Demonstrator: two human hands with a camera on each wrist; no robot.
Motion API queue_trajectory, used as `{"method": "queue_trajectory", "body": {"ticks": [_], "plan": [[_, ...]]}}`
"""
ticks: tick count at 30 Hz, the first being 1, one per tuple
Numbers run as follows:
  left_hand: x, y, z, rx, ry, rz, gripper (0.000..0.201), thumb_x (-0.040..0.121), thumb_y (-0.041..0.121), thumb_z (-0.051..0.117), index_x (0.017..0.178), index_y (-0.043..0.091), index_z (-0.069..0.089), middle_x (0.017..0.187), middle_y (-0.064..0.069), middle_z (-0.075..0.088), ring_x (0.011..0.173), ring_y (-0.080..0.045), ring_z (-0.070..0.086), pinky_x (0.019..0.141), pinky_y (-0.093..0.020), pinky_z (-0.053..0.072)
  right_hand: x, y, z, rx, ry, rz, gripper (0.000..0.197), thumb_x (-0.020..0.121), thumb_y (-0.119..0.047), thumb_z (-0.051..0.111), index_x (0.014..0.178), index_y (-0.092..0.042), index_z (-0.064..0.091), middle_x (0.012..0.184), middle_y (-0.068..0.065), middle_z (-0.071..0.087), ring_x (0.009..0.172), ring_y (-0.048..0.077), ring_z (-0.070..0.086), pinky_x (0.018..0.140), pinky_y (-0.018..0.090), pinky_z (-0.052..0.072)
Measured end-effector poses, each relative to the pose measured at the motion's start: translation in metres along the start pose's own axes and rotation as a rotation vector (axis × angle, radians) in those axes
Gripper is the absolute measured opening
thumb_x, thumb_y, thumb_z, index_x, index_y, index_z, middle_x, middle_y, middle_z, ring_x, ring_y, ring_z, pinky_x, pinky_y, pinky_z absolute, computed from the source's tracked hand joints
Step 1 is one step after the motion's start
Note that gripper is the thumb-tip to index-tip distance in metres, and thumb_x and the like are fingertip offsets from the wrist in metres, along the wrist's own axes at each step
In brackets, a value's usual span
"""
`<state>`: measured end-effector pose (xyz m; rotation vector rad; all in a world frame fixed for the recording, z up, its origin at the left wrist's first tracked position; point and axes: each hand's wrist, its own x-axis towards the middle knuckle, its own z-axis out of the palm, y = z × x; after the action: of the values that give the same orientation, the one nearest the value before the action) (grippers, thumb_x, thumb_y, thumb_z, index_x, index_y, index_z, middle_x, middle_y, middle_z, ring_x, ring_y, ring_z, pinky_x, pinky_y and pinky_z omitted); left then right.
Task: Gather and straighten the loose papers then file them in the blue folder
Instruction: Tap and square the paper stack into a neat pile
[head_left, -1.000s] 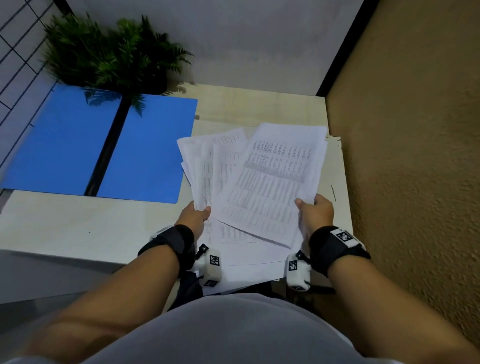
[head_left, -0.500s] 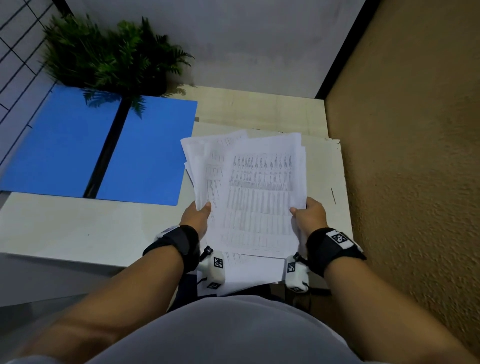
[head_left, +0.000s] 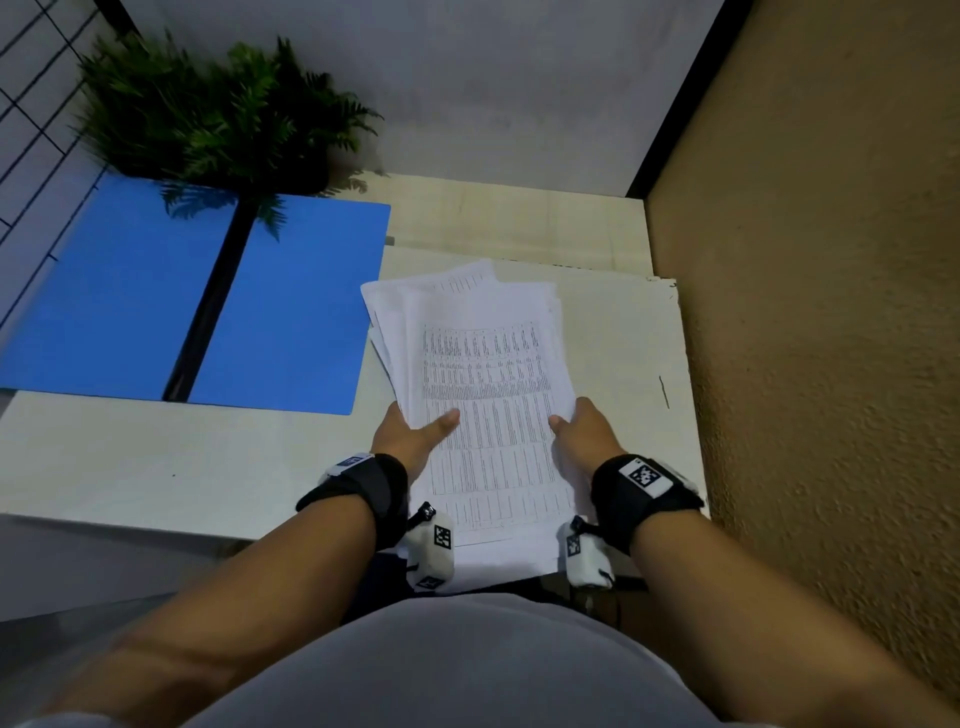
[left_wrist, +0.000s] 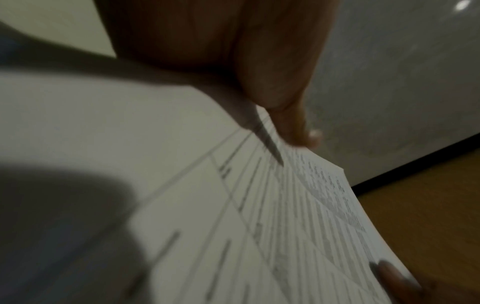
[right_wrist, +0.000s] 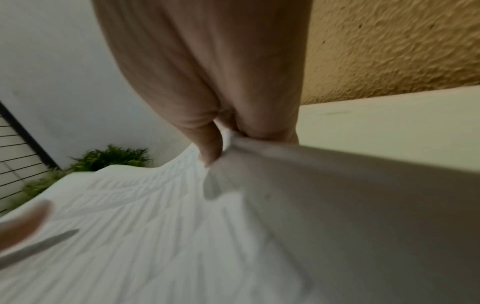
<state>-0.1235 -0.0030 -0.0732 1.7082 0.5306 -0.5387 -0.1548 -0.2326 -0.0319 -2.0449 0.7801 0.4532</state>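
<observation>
A stack of white printed papers (head_left: 483, 384) is held over the near right part of the table, its far corners a little fanned. My left hand (head_left: 415, 431) grips the stack's left edge, thumb lying on the top sheet. My right hand (head_left: 582, 431) grips the right edge, thumb on top. In the left wrist view the thumb presses the papers (left_wrist: 259, 205). In the right wrist view thumb and fingers pinch the papers (right_wrist: 182, 216). The blue folder (head_left: 197, 296) lies open and flat at the table's left, a black spine down its middle.
A green fern-like plant (head_left: 218, 114) stands at the back left, overhanging the folder. A rough tan wall (head_left: 831, 312) runs close along the table's right side. The pale table (head_left: 130, 457) shows bare wood near me on the left.
The fanned sheets have been drawn together into one near-square stack, turned from slanting right to pointing straight away from me. Both hands kept their grip and moved slightly inward.
</observation>
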Motion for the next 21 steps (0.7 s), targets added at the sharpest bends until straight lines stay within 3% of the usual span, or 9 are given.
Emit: {"method": "queue_trajectory", "body": {"ticks": [3, 5, 7, 9, 11, 13, 15, 17, 21], "plan": [[-0.004, 0.001, 0.004, -0.053, -0.018, 0.046, 0.068, 0.081, 0.016, 0.080, 0.140, 0.016, 0.047, 0.133, -0.005, 0.063, 0.123, -0.027, 0.059, 0.106, -0.045, 0.047, -0.001, 0.000, 0.013, 0.092, -0.033, 0.044, 0.050, 0.102, -0.033, 0.042, 0.140, -0.002, 0.033, 0.141, 0.013, 0.041, 0.125, 0.029, 0.046, 0.105, 0.038, 0.039], [-0.008, 0.007, 0.004, -0.115, -0.046, 0.082, 0.060, 0.085, 0.005, 0.073, 0.139, 0.015, 0.048, 0.131, -0.009, 0.063, 0.122, -0.030, 0.060, 0.107, -0.049, 0.047, -0.002, -0.001, 0.008, 0.124, 0.015, 0.051, 0.063, 0.097, -0.044, 0.049, 0.145, -0.007, 0.031, 0.145, 0.011, 0.035, 0.133, 0.031, 0.040, 0.110, 0.045, 0.037], [-0.014, 0.020, 0.002, -0.176, -0.095, 0.131, 0.059, 0.083, 0.009, 0.073, 0.137, 0.019, 0.050, 0.129, -0.008, 0.065, 0.120, -0.029, 0.062, 0.106, -0.052, 0.047, -0.002, -0.001, -0.005, 0.128, 0.121, 0.029, 0.078, 0.086, -0.051, 0.064, 0.147, -0.013, 0.031, 0.148, 0.008, 0.032, 0.137, 0.029, 0.035, 0.111, 0.045, 0.035], [-0.021, 0.038, -0.002, -0.189, -0.144, 0.183, 0.057, 0.079, 0.018, 0.074, 0.132, 0.024, 0.055, 0.126, -0.007, 0.068, 0.118, -0.028, 0.064, 0.105, -0.053, 0.048, -0.009, -0.007, -0.027, 0.393, 0.069, 0.033, 0.094, 0.078, -0.041, 0.078, 0.151, -0.021, 0.023, 0.155, 0.003, 0.029, 0.138, 0.025, 0.038, 0.110, 0.044, 0.039], [-0.033, 0.063, -0.004, -0.212, -0.177, 0.248, 0.048, 0.080, 0.016, 0.073, 0.125, 0.025, 0.060, 0.122, -0.008, 0.070, 0.115, -0.027, 0.067, 0.103, -0.047, 0.050, -0.019, -0.019, -0.051, 0.664, -0.096, -0.050, 0.088, 0.075, -0.019, 0.083, 0.147, -0.014, 0.032, 0.148, 0.006, 0.045, 0.118, 0.018, 0.059, 0.090, 0.030, 0.055], [-0.044, 0.091, -0.006, -0.272, -0.208, 0.303, 0.043, 0.085, -0.001, 0.070, 0.122, 0.016, 0.061, 0.116, -0.012, 0.070, 0.107, -0.026, 0.068, 0.093, -0.036, 0.057, -0.026, -0.034, -0.072, 0.779, -0.167, -0.202, 0.078, 0.065, -0.011, 0.087, 0.134, -0.006, 0.051, 0.129, 0.010, 0.065, 0.107, 0.024, 0.069, 0.076, 0.025, 0.060], [-0.056, 0.120, -0.007, -0.297, -0.218, 0.347, 0.041, 0.084, -0.010, 0.068, 0.121, 0.006, 0.059, 0.104, -0.013, 0.068, 0.092, -0.023, 0.069, 0.078, -0.029, 0.061, -0.032, -0.049, -0.086, 0.870, -0.099, -0.324, 0.055, 0.074, 0.004, 0.076, 0.125, -0.004, 0.057, 0.109, 0.003, 0.074, 0.101, 0.020, 0.072, 0.075, 0.025, 0.059], [-0.060, 0.140, -0.009, -0.277, -0.172, 0.400, 0.041, 0.080, -0.007, 0.074, 0.118, -0.003, 0.061, 0.095, -0.011, 0.069, 0.083, -0.021, 0.070, 0.068, -0.027, 0.062, -0.037, -0.060, -0.094, 0.857, -0.008, -0.426, 0.045, 0.082, 0.014, 0.064, 0.124, 0.001, 0.058, 0.103, -0.002, 0.075, 0.097, 0.013, 0.073, 0.079, 0.024, 0.058], [-0.055, 0.157, -0.013, -0.236, -0.111, 0.479, 0.067, 0.055, 0.017, 0.091, 0.115, -0.001, 0.068, 0.107, -0.011, 0.074, 0.099, -0.025, 0.070, 0.080, -0.031, 0.058, -0.043, -0.070, -0.101, 0.799, 0.103, -0.543, 0.049, 0.079, 0.011, 0.070, 0.125, 0.004, 0.057, 0.109, 0.004, 0.072, 0.100, 0.013, 0.070, 0.087, 0.028, 0.056]]}}
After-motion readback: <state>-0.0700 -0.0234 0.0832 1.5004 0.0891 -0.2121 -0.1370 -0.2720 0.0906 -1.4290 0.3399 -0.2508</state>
